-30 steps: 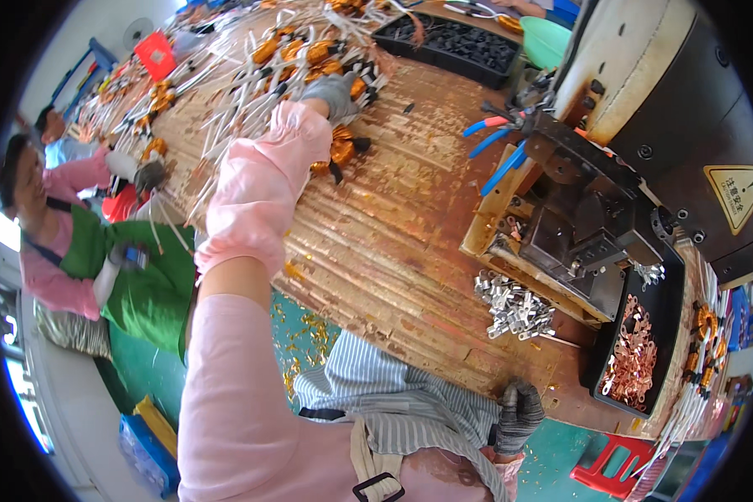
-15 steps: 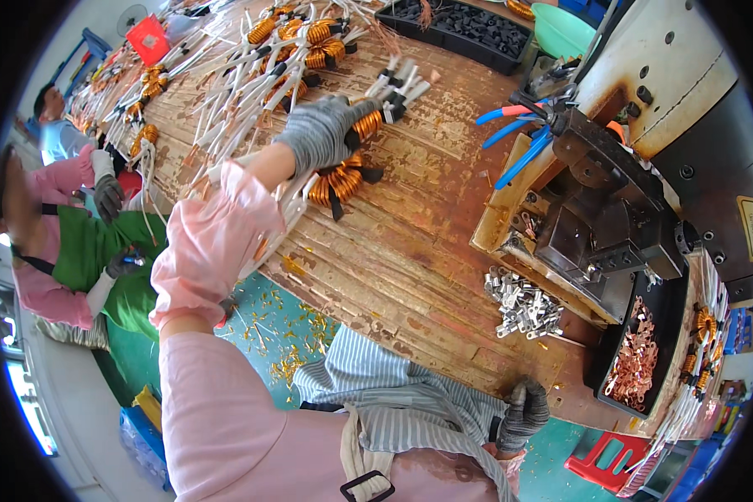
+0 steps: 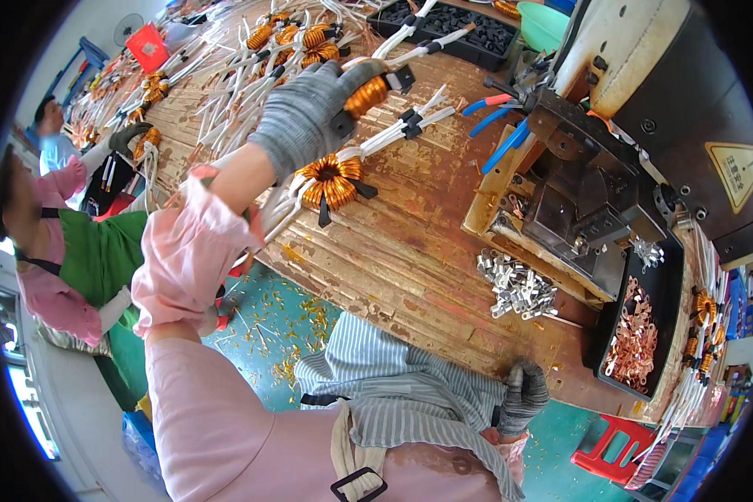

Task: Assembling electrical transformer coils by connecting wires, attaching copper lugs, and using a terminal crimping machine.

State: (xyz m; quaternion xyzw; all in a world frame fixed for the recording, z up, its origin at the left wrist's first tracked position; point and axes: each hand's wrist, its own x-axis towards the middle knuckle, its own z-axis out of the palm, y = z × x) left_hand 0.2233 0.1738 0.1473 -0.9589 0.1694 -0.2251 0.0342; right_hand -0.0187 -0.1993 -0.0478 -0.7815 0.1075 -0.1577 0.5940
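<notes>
A copper coil (image 3: 366, 94) is gripped in the gloved left hand (image 3: 305, 113); a second coil (image 3: 330, 181) lies just below it. The right hand (image 3: 523, 397) is curled closed at the table (image 3: 410, 259) edge, nothing held.

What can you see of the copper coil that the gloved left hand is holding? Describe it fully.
The copper coil is a ring wound with shiny orange-copper wire. White sleeved leads with a black end piece stick out to its right. It is lifted above the wooden bench, gripped in the grey-gloved left hand, whose fingers cover its left side. A second, similar coil lies just below it.

Bright even light, sharp centre, fisheye-bent edges
</notes>
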